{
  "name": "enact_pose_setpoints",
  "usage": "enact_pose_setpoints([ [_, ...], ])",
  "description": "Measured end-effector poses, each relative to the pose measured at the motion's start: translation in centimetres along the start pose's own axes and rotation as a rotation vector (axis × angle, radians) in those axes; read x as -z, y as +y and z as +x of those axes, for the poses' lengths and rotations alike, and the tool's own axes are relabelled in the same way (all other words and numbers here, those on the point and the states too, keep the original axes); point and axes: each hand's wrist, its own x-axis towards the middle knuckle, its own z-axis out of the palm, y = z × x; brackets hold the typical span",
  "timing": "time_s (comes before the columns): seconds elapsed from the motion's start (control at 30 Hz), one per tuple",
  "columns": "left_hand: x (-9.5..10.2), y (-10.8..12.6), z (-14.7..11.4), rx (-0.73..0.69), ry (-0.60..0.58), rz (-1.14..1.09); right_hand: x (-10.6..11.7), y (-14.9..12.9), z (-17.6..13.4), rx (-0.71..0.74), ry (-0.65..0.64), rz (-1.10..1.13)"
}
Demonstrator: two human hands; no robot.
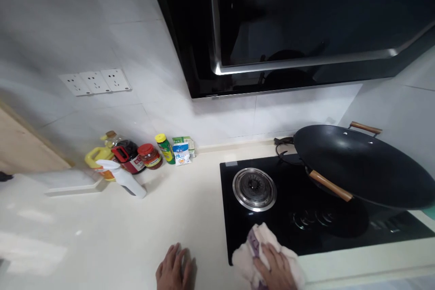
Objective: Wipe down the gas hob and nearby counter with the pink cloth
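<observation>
A person's right hand (276, 268) presses a crumpled cloth (258, 253) onto the near left corner of the black hob (272, 217), apparently mid-wipe; the left hand (174, 271) rests flat and empty on the bench (136, 235) beside the hob. Wiping onward means skirting the burner (254, 189) and wok (363, 167).

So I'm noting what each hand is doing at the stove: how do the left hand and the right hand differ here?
The left hand lies flat and bare on the pale countertop, holding nothing; the right hand presses on a white cloth. The left hand is beside the black cooktop, while the right hand, with its cloth, sits at the cooktop's front edge. Both are palm down, low in the view.
</observation>
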Motion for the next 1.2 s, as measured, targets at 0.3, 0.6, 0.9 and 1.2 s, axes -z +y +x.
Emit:
enact_pose_setpoints([
  [0.3,-0.4,-0.6,-0.4,-0.041,0.108,-0.117,4.6,-14.5,12.3,0.296,-0.198,0.298],
  [0.6,-0.2,-1.2,-0.4,0.024,0.226,-0.291,3.5,-17.3,12.1,0.468,-0.040,0.234],
  [0.9,-0.7,-1.5,-0.3,-0.046,0.246,-0.194,3.1,-7.8,4.1,0.575,0.420,-0.016],
  [1.2,0.7,-0.3,0.1,0.009,0.134,-0.236,5.9,6.4,-5.5,-0.006,0.069,0.066],
])
